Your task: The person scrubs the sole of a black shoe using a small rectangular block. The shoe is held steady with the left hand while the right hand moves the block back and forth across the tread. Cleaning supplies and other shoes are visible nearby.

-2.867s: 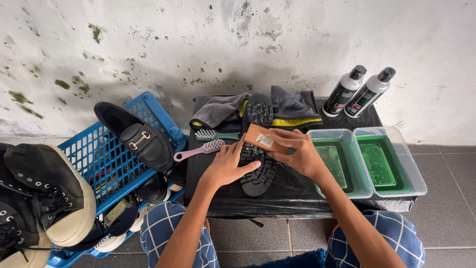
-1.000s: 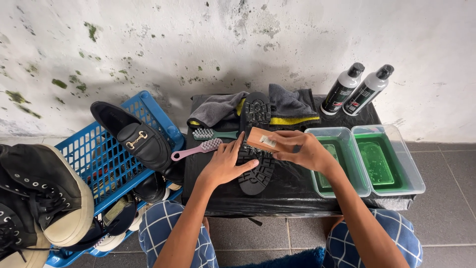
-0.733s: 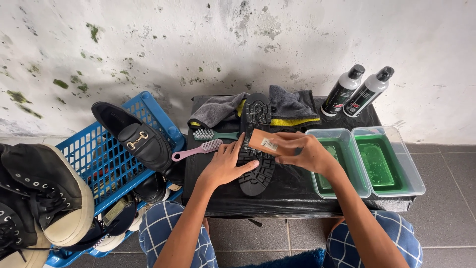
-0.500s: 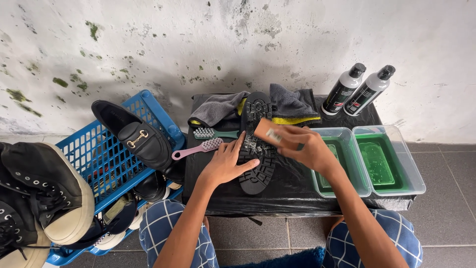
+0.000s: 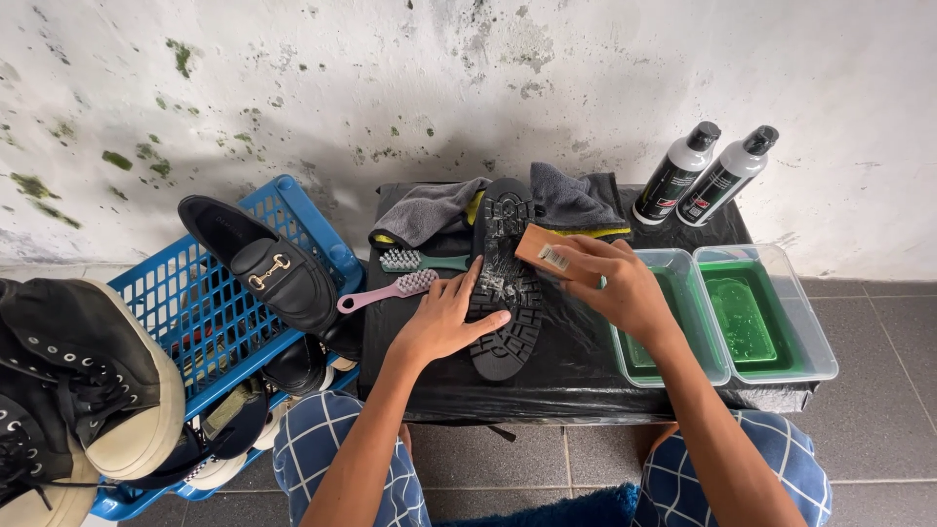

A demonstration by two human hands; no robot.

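A black shoe point(image 5: 505, 283) lies sole-up on the black-covered table point(image 5: 586, 366), its treads wet and foamy. My left hand point(image 5: 444, 317) presses flat on the shoe's left side, fingers spread, holding it down. My right hand point(image 5: 615, 283) grips a wooden-backed brush point(image 5: 543, 253) against the upper part of the sole. A pink brush point(image 5: 388, 290) and a green brush point(image 5: 420, 261) lie just left of the shoe.
Grey cloths point(image 5: 429, 210) lie at the table's back. Two clear tubs of green liquid point(image 5: 747, 317) stand at right, two bottles point(image 5: 708, 176) behind them. A blue basket point(image 5: 195, 312) at left holds a black loafer point(image 5: 264, 268); black sneakers point(image 5: 68, 390) sit at far left.
My right hand has worked the wooden brush back and forth over the sole, ending slightly higher on it. My left hand has stayed on the shoe.
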